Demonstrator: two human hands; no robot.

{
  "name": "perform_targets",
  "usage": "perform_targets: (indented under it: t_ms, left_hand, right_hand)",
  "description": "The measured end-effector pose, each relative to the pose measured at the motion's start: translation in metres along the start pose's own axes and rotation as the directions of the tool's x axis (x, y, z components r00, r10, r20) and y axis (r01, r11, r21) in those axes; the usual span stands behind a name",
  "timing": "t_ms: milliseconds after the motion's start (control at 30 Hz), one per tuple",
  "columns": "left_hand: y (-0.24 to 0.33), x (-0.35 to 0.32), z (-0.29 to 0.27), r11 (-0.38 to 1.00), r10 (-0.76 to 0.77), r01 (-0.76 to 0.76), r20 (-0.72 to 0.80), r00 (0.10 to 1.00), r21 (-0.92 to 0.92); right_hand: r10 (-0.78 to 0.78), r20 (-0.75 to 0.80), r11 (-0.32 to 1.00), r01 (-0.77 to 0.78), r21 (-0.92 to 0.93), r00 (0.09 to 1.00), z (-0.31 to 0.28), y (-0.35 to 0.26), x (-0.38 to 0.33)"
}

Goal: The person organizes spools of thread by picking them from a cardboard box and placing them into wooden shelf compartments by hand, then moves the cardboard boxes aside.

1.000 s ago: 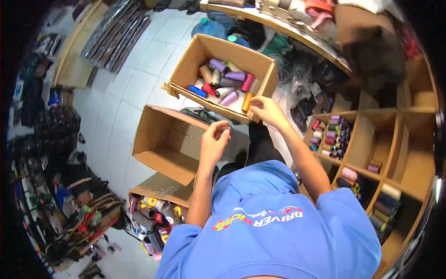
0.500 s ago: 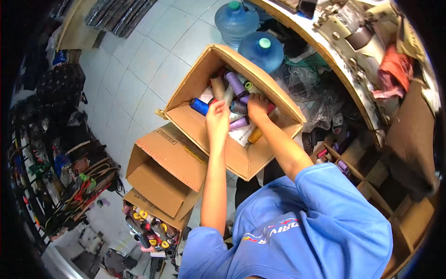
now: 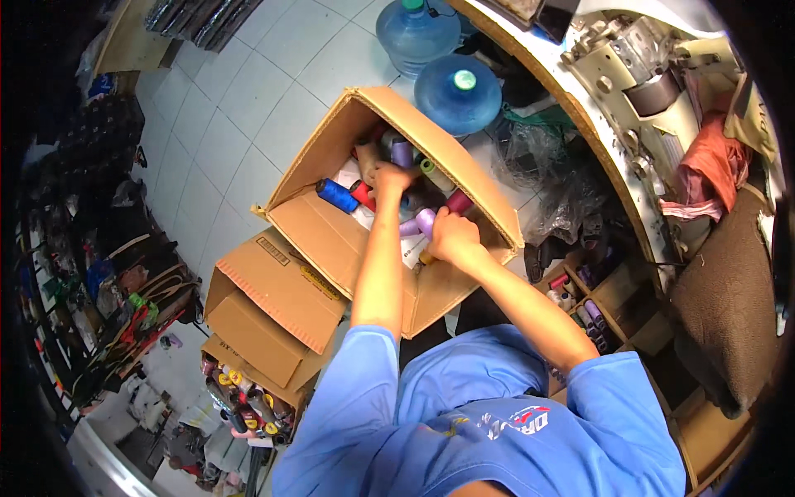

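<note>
Both hands [image 3: 451, 236] among cylindrical spools [image 3: 337, 195], cardboard box [image 3: 331, 240].

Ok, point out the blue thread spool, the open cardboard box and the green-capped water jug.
blue thread spool [image 3: 336, 195], head view, middle of its wound side.
open cardboard box [image 3: 327, 240], head view, bare near flap.
green-capped water jug [image 3: 460, 98], head view, blue shoulder beside the cap.

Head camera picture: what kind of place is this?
Probably a sewing or tailoring workshop. Both hands dig in a cardboard box full of coloured thread spools, a sewing machine sits on the bench, and more spools fill wooden cubbies.
</note>
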State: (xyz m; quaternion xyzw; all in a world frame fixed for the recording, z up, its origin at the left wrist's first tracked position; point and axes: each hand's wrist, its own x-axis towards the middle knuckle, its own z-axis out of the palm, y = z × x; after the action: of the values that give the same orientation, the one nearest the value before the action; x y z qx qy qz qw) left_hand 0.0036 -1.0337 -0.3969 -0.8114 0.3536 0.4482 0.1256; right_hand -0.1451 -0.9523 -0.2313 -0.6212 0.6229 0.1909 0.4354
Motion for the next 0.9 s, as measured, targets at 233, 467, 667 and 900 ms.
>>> perform_targets:
  t_ms: [233, 467, 667, 900]
  left_hand:
    - [0.018, -0.026, 0.044, 0.987, 0.022, 0.011, -0.204, 0.979, 0.158]
    - [0.000, -0.077, 0.005, 0.998, 0.012, -0.036, -0.403, 0.915, -0.051]
    - [-0.026, -0.122, -0.031, 0.536, 0.254, -0.288, -0.174, 0.952, -0.794]
    - [-0.068, -0.221, -0.075, 0.368, 0.480, -0.252, -0.049, 0.876, -0.895]
  right_hand:
    - [0.008, 0.127, 0.995, -0.021, 0.100, 0.992, -0.009, 0.032, -0.010]
    - [-0.158, 0.155, 0.964, 0.118, 0.237, 0.975, -0.037, 0.023, -0.030]
    - [-0.568, 0.162, 0.567, 0.241, 0.788, 0.807, -0.058, 0.062, -0.051]
    - [-0.651, -0.060, 0.182, 0.232, 0.955, 0.757, -0.083, 0.044, -0.129]
